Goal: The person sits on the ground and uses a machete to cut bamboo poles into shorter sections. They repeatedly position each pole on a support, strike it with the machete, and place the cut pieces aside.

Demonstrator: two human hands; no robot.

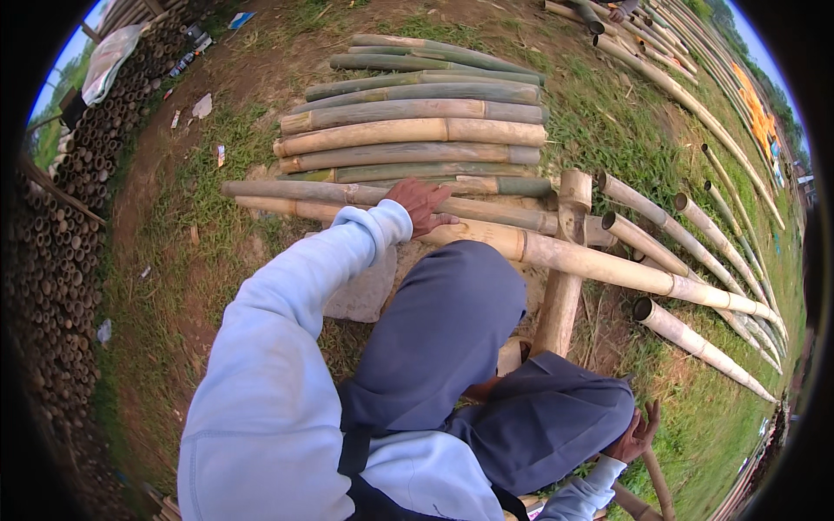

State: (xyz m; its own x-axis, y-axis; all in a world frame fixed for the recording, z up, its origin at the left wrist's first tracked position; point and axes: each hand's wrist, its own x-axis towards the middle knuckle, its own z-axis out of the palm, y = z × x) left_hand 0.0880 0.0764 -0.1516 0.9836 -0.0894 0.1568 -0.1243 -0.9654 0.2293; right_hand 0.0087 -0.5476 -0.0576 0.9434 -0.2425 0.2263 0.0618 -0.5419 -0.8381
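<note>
A long pale bamboo pole (599, 259) slants from under my left hand toward the far right. It rests across a notched bamboo post (563, 295) beside my knees. My left hand (421, 207) is closed over the pole, its knuckles on top; the undersides of the fingers are hidden. Low on the right, past my bent knee, is my right hand (636, 432). Its fingers are curved but apart, and I see nothing between them. A thin brown stick (658, 486) stands just below that hand.
Several cut bamboo lengths (417, 130) lie side by side ahead. More long poles (695, 347) fan out at right. A tall stack of bamboo ends (61, 260) lines the left side. A flat stone slab (365, 286) sits by my left knee, and an orange sheet (756, 108) lies far right.
</note>
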